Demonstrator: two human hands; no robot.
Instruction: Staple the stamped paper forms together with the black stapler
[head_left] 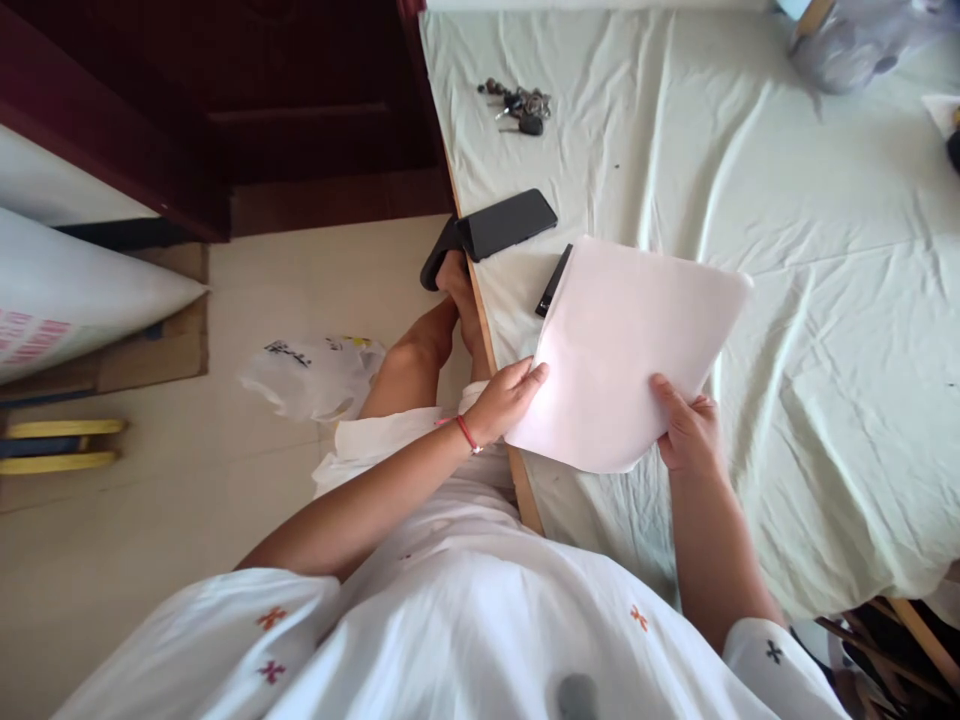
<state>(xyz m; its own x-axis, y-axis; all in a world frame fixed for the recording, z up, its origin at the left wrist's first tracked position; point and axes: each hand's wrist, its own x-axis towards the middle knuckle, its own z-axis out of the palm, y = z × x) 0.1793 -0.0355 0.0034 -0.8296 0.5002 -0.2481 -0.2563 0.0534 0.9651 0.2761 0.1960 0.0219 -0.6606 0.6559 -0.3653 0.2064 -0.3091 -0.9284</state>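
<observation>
White paper sheets (pixel 630 340), several in a loose stack, are held up in front of me over the edge of the cloth-covered table. My left hand (pixel 506 402) grips their left edge, with the thumb on top and the fingers underneath. On the right side, my right hand (pixel 690 425) pinches the sheets the same way, its fingers mostly hidden beneath. Just behind the upper left corner of the paper, a black object (pixel 555 283) is partly covered, and I cannot make out its kind. A black smartphone (pixel 516 222) lies farther back at the table's left edge.
A bunch of keys (pixel 527 105) lies on the pale green tablecloth (pixel 847 400) toward the back. At the far right corner is a clear plastic bag (pixel 862 45). On the tiled floor to the left are a white plastic bag (pixel 315 375) and a large white sack (pixel 82 300).
</observation>
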